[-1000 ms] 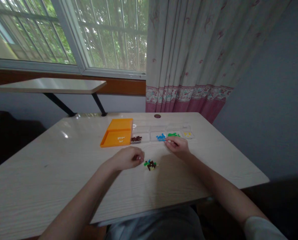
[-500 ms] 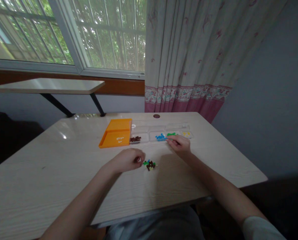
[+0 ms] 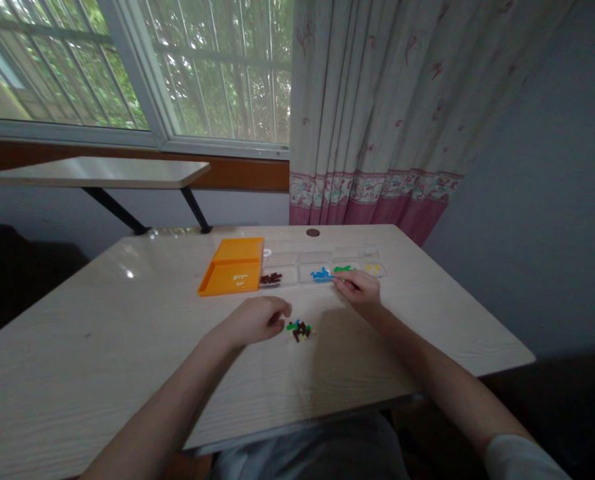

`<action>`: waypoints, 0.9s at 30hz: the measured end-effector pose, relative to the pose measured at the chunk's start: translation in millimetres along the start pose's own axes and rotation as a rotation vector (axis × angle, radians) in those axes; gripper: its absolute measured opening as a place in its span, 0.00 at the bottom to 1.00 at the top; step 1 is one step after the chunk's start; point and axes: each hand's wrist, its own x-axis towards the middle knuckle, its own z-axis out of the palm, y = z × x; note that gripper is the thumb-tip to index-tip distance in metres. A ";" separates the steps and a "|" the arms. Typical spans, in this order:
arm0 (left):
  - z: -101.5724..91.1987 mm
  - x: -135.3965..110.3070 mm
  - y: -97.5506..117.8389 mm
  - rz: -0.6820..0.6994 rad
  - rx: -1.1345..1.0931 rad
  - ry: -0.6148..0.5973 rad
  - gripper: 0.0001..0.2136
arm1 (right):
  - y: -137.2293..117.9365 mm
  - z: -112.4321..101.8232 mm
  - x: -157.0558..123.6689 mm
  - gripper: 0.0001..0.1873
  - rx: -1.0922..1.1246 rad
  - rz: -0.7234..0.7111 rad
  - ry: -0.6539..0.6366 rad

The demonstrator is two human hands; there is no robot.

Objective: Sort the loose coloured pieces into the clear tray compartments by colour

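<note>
A small pile of mixed coloured pieces (image 3: 300,329) lies on the pale wooden table (image 3: 127,360). My left hand (image 3: 255,320) rests just left of the pile, fingers curled with the tips close to it. My right hand (image 3: 360,289) is at the front edge of a clear compartment box (image 3: 322,265), its fingers pinched together beside the green pieces (image 3: 343,269). What the pinch holds is too small to make out. The box also holds brown pieces (image 3: 270,278), blue pieces (image 3: 320,274) and yellow pieces (image 3: 374,268) in separate compartments.
An orange lid (image 3: 233,265) lies open at the left end of the box. A round cable hole (image 3: 313,233) sits near the table's far edge. Behind are a window, a curtain (image 3: 377,113) and a second tabletop (image 3: 97,171) at the left.
My left hand's fingers have loosened slightly by the pile. My right hand stays at the green compartment, barely shifted.
</note>
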 end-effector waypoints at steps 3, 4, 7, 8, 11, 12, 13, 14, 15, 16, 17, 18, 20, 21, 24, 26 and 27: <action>-3.8 -0.7 2.6 -0.031 0.038 0.001 0.07 | 9.3 6.4 -1.6 0.12 -0.031 0.088 -0.076; -5.1 -0.9 3.3 -0.032 0.044 0.001 0.06 | 13.2 9.1 -2.1 0.13 -0.049 0.134 -0.106; -6.8 -1.1 4.0 -0.027 0.043 -0.002 0.05 | 24.6 16.9 -3.5 0.13 -0.104 0.277 -0.168; -6.4 -1.0 3.7 -0.021 0.040 -0.003 0.05 | 27.9 19.2 -3.8 0.13 -0.120 0.314 -0.176; -3.4 -0.2 2.3 -0.004 0.034 -0.001 0.04 | 35.1 24.0 -4.0 0.14 -0.136 0.365 -0.185; -2.3 0.1 2.2 -0.003 0.030 0.002 0.04 | 36.5 24.9 -3.9 0.14 -0.132 0.369 -0.192; -1.4 0.5 2.5 -0.004 0.026 0.005 0.05 | 37.5 25.4 -3.8 0.15 -0.127 0.369 -0.198; -0.9 1.0 3.3 -0.005 0.024 0.009 0.05 | 37.8 25.6 -3.7 0.15 -0.121 0.365 -0.204; -0.7 1.4 4.3 -0.006 0.025 0.016 0.05 | 37.4 25.4 -3.7 0.15 -0.114 0.358 -0.210; -0.9 1.9 5.7 -0.007 0.031 0.025 0.05 | 36.2 25.0 -3.8 0.15 -0.108 0.344 -0.221; -1.3 2.4 7.2 -0.008 0.037 0.038 0.05 | 34.0 24.5 -4.2 0.14 -0.098 0.319 -0.242; -1.8 2.8 8.7 -0.008 0.040 0.053 0.05 | 30.8 24.1 -4.9 0.14 -0.082 0.279 -0.277; -2.0 3.7 11.1 -0.011 0.022 0.100 0.05 | 21.3 23.8 -7.1 0.12 -0.034 0.161 -0.372; -1.5 4.1 12.0 -0.013 0.004 0.127 0.06 | 15.3 24.2 -8.6 0.12 -0.007 0.093 -0.417; 2.4 5.3 13.4 -0.023 -0.061 0.199 0.08 | -3.9 26.7 -13.4 0.12 0.052 -0.067 -0.488; 5.9 6.0 14.1 -0.023 -0.093 0.220 0.09 | -13.8 28.6 -16.0 0.11 0.070 -0.115 -0.499; 7.4 6.5 14.5 -0.022 -0.105 0.223 0.09 | -17.1 29.3 -16.9 0.11 0.077 -0.128 -0.500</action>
